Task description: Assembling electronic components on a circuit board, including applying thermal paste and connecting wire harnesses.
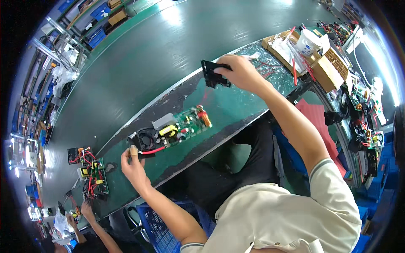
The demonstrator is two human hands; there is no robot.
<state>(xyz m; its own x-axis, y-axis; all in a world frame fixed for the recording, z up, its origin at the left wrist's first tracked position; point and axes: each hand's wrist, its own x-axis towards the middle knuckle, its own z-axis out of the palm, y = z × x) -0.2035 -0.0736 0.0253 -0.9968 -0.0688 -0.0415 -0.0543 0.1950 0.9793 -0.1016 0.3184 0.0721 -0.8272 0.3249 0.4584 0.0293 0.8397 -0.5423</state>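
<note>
Blue bins (98,38) sit past the worn green bench (240,107). Right hand (243,72) grips a black part (209,75); left hand (136,169) pinches a circuit board (185,122).

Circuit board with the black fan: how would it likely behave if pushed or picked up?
The circuit board would probably slide rather than roll, since it lies flat along the bench. The yellow component stands exposed, so squeezing there may damage it. The red wire looks flexible and might flop.
</note>
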